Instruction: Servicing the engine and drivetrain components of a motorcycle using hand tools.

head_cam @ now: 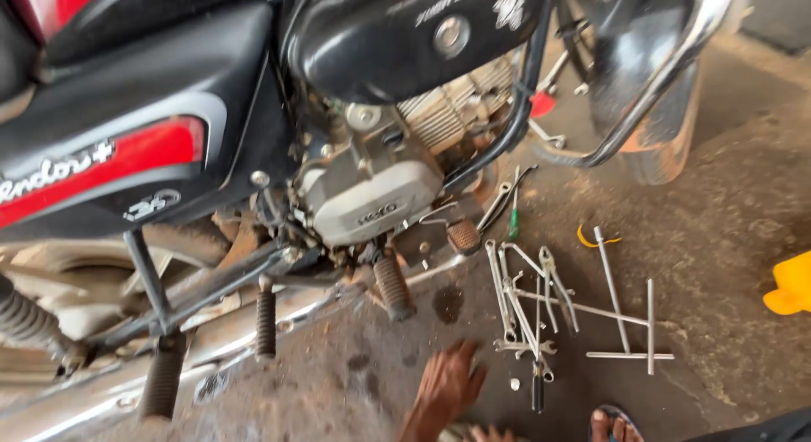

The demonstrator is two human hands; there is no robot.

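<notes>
A black and red motorcycle (169, 112) is seen filling the upper left, its grey engine case (372, 197) set low at the middle and a chrome crash guard (659, 79) curved off at the upper right. The dusty concrete floor (726, 214) is spread below and to the right. Ribbed black footpegs (393, 286) are seen under the engine. A loose heap of spanners (524, 298) is laid on the floor right of the footpegs, with long T-handle wrenches (629, 324) crossed just beside it and a green-handled screwdriver (513, 222) above. A yellow plastic piece (790, 286) is cut by the right edge. One hand (448, 383), taken as the left, is held low at the bottom centre, fingers spread, nothing gripped, hovering or resting near the floor just left of the spanner heap; contact cannot be told. The right hand is not seen. Toes in a sandal (612, 425) are shown at the bottom edge
</notes>
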